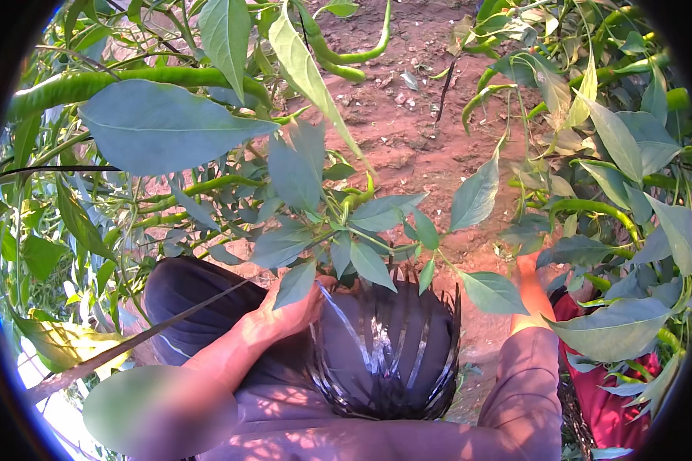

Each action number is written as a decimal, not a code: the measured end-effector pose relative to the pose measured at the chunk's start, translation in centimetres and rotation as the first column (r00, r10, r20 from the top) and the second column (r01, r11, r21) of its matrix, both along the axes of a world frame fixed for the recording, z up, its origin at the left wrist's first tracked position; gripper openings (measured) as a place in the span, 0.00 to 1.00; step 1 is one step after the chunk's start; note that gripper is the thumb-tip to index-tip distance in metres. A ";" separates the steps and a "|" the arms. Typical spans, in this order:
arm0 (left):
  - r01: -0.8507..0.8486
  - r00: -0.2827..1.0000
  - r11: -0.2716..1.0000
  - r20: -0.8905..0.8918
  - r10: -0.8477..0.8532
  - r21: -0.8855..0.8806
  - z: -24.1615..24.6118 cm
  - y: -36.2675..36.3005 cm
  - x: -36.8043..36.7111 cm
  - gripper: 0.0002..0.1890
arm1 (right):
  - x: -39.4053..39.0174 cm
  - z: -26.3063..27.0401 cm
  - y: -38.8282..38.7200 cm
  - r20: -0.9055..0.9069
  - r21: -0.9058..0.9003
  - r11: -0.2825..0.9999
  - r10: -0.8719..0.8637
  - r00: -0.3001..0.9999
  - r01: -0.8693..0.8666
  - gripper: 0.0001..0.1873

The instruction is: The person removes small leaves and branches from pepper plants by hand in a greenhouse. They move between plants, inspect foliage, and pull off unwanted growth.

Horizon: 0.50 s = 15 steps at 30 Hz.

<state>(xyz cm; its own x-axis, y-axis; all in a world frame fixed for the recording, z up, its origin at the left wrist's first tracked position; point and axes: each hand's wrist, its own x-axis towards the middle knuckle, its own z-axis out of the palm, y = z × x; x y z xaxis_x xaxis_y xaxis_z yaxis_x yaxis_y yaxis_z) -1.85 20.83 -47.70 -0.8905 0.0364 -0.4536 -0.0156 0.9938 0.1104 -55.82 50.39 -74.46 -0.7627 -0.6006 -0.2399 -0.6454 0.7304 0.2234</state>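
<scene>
My left hand (301,304) is in front of my bent knee, its fingers curled at the upper end of a thin shiny strip (341,318). Leaves cover part of those fingers. The strip runs down to a bundle of dark glossy strips (380,383), gathered at its lower middle and fanned out over my dark trousers. My right forearm (529,314) reaches forward to the right-hand plants, where leaves hide most of the hand, so its grip does not show. A leafy chilli pepper shoot (346,230) with a small green pepper hangs just beyond my left hand.
A long green chilli (150,80) and a large leaf (173,127) are close at upper left. Chilli plants (605,173) line the right. Reddish soil (403,144) runs between. A slanting stick (144,337) crosses the left side. Red cloth (605,392) is at lower right.
</scene>
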 end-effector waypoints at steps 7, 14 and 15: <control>-0.295 0.954 0.930 0.019 0.298 0.218 -0.5 -0.2 0.2 0.22 | 0.1 0.8 1.7 0.054 0.024 0.994 -0.105 0.993 0.104 0.27; -0.723 0.590 0.193 0.448 0.672 0.663 0.4 -0.9 -1.5 0.23 | 4.9 3.6 5.1 0.231 0.068 0.983 -0.181 0.956 0.170 0.28; -0.722 0.526 0.069 0.481 0.702 0.688 -0.3 -0.5 -1.1 0.24 | 6.3 4.8 6.0 0.282 0.081 0.982 -0.186 0.941 0.170 0.28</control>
